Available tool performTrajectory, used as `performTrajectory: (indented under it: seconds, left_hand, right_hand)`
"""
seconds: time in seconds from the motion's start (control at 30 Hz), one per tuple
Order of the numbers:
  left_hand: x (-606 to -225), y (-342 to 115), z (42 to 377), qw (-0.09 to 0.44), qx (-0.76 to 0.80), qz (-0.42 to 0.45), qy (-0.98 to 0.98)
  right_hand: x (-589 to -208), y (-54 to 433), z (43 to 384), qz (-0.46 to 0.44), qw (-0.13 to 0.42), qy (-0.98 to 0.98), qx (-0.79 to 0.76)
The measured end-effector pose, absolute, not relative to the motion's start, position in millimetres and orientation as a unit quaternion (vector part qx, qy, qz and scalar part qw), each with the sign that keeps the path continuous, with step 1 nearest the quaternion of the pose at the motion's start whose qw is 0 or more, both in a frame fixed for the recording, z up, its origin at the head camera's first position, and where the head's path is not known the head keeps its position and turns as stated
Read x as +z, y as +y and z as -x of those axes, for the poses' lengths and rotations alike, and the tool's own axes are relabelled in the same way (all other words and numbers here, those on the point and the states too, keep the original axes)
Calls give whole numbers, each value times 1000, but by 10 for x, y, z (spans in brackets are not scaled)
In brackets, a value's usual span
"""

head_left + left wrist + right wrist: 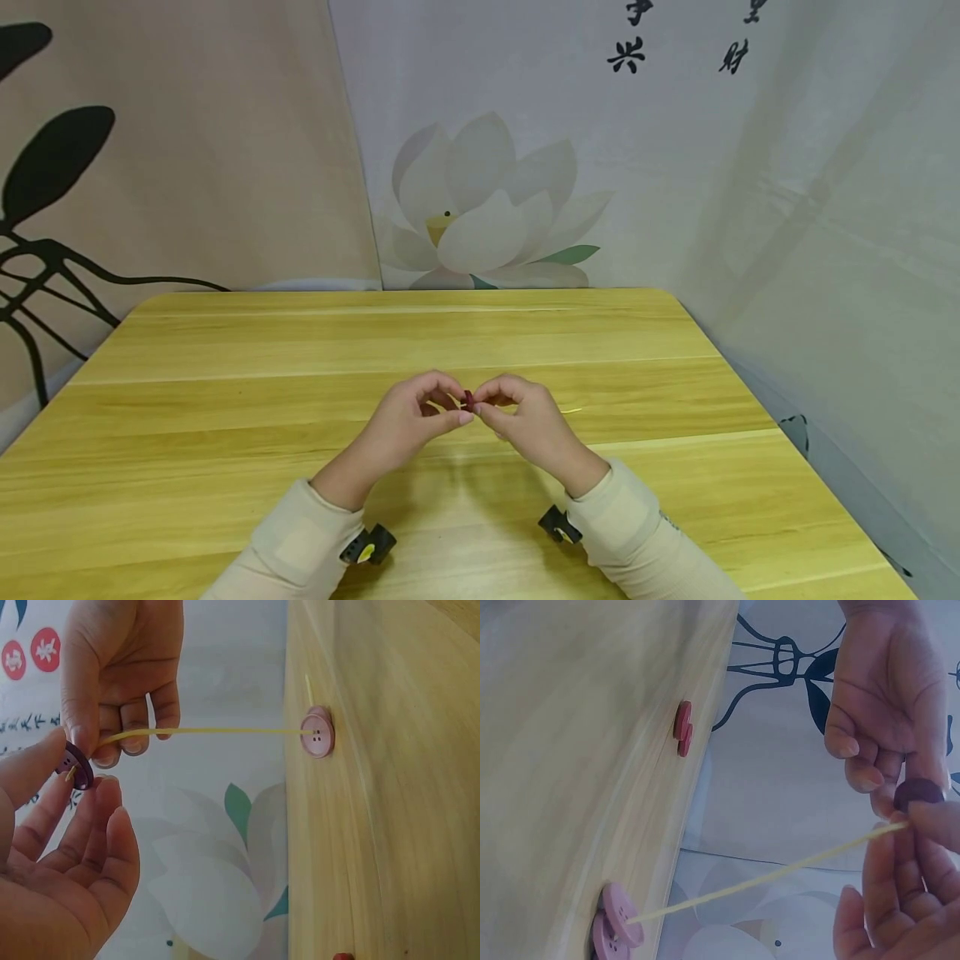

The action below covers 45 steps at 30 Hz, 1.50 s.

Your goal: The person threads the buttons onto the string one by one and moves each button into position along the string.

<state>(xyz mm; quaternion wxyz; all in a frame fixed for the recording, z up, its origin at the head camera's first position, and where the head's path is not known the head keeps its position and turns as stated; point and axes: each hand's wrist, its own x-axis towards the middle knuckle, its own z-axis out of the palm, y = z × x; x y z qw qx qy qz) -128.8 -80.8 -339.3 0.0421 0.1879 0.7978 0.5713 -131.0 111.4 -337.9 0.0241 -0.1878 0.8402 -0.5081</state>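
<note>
My left hand (75, 877) pinches a dark purple button (79, 766) between thumb and fingers. A short tip of yellow cord (202, 730) pokes through one of its holes. At the button's other face, my right hand (922, 892) pinches the cord with its thumb and fingertips. From there the cord stretches to a pink four-hole button (621, 911), and a second pink button (609, 939) overlaps it, both seen against the table. In the head view the left hand (412, 417) and right hand (536, 421) meet at the dark button (468, 401), above the table's middle.
The wooden table (225, 467) has rounded far corners, with printed cloth (750, 167) hanging behind it. Two red buttons, one larger (682, 720) and one smaller (685, 741), lie near a table edge. A bit of yellow cord (572, 410) shows right of the right hand.
</note>
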Motion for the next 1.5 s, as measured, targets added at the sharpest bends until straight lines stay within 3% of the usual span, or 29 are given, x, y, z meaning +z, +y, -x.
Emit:
performTrajectory:
  seconds: [1.5]
  left_hand:
    - [-3393,-818,1316,30,560,-156,813]
  right_hand:
    - [-3436,1076,1332,221,21,831,-509]
